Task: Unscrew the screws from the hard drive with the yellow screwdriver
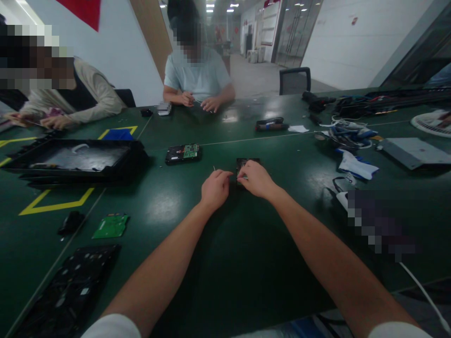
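My right hand (259,179) bends over a small dark device (243,163) that looks like a hard drive, lying on the green table. Its fingers are pinched together at the device's near part; whatever is between them is too small to name. Just left of the device is my left hand (215,188), fingers curled and the index finger pointing toward the device. A thin light tip (214,168) sticks up behind that hand, and its lower part is hidden. Further left lies a hard drive (183,154) with its green circuit board showing.
Stacked black trays (81,162) stand at left. A loose green circuit board (111,226) and a large dark panel (68,286) lie near left. At right are gloves (357,164), a metal box (417,152) and cables. Two people sit across the table.
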`<state>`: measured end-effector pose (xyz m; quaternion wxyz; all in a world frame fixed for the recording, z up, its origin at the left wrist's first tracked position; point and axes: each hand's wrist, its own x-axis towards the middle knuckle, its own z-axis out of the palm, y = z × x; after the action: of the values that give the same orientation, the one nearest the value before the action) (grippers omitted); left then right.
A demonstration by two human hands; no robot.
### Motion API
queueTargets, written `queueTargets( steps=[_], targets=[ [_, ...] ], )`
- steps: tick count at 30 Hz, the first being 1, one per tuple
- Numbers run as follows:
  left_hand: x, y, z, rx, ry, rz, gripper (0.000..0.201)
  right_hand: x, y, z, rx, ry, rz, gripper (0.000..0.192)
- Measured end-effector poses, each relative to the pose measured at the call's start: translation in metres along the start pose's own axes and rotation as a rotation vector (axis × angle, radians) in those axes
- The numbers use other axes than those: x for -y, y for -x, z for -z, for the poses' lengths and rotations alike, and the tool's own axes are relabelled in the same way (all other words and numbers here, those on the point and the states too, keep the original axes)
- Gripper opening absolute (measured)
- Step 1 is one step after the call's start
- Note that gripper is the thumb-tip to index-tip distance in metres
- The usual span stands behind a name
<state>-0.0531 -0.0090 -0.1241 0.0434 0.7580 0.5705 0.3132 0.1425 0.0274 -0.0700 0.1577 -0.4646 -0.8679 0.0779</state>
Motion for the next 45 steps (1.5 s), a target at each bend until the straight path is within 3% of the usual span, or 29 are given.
queueTargets(
  steps=[18,21,25,28,32,34,41,45],
  targets=[
    [-0.001,0.0,0.0,-0.001,0.033,0.008,0.034,0.005,0.002,-0.001,-0.011,0.04,0.016,0.014],
    [0.0,0.0,0.001,-0.016,0.05,0.014,0.034,0.0,0.004,0.006,-0.082,-0.013,-0.005,0.014],
    [-0.008,-0.002,0.008,-0.204,0.165,-0.014,0.034,-0.006,0.012,0.023,-0.288,-0.147,-0.114,0.016],
    [-0.026,-0.004,0.018,-0.361,0.26,-0.124,0.029,0.003,0.023,0.029,-0.293,-0.272,0.032,0.027],
    [-0.052,-0.002,0.029,-0.427,0.344,-0.232,0.028,0.023,0.038,0.024,-0.28,-0.285,0.249,0.049],
    [-0.059,0.001,0.031,-0.421,0.369,-0.235,0.03,0.028,0.043,0.02,-0.298,-0.267,0.258,0.051],
    [-0.063,0.009,0.026,-0.328,0.422,-0.253,0.032,0.019,0.055,0.021,-0.28,-0.179,0.237,0.032],
    [-0.059,0.01,0.019,-0.348,0.454,-0.267,0.043,0.007,0.061,0.028,-0.403,-0.119,0.191,0.027]
  ],
)
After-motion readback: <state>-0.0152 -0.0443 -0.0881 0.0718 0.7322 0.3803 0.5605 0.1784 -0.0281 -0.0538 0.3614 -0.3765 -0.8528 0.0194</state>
